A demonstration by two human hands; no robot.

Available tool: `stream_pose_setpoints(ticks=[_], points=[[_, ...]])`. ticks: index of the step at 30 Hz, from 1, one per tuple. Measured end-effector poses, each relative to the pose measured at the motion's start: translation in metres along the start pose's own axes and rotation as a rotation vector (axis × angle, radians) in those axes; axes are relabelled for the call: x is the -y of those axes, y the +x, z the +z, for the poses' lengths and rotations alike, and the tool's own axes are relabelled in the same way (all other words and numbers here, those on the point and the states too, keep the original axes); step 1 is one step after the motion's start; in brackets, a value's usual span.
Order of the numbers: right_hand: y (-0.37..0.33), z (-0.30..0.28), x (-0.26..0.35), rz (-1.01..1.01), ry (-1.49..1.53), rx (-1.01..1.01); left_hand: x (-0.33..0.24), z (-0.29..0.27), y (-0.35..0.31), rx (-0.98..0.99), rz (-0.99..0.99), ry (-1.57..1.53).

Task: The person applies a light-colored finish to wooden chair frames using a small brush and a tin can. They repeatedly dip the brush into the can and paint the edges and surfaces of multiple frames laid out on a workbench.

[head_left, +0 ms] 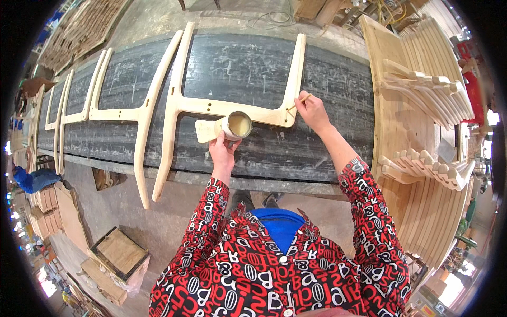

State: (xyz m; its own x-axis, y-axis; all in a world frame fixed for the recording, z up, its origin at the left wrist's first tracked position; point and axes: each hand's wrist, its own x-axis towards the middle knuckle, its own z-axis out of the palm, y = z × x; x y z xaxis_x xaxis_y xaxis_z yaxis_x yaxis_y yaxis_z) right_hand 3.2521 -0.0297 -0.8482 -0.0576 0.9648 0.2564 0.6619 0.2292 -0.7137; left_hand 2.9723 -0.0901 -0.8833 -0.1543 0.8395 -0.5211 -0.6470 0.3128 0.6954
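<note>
My left hand (223, 154) is closed around a small cup (238, 126) of pale yellowish paste or glue, together with a flat light wooden piece (206, 131) that sticks out to its left. The cup is held above the dark table, just below the crossbar of a pale wooden chair frame (232, 107). In my right hand (312, 112) a thin wooden stick (305, 98) is pinched between thumb and fingers. Its lower end is at the frame's right corner, near the small holes there; whether it touches the wood I cannot tell.
More wooden frames (117, 114) lie in a row leftward along the dark table (338, 84). At the right, a wooden stand (384, 105) bears stacks of curved wooden parts (422, 100). A box (119, 252) sits on the floor at the lower left.
</note>
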Motion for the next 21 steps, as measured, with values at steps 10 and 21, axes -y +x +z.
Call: stream_pose_setpoints(ticks=[10, 21], points=[[-0.028, -0.006, -0.002, 0.127, 0.108, -0.121, 0.011, -0.006, -0.003, 0.057, 0.018, 0.003], [-0.062, 0.015, -0.068, 0.821, 0.897, -0.479, 0.005, -0.01, -0.025, 0.034, 0.025, 0.083]])
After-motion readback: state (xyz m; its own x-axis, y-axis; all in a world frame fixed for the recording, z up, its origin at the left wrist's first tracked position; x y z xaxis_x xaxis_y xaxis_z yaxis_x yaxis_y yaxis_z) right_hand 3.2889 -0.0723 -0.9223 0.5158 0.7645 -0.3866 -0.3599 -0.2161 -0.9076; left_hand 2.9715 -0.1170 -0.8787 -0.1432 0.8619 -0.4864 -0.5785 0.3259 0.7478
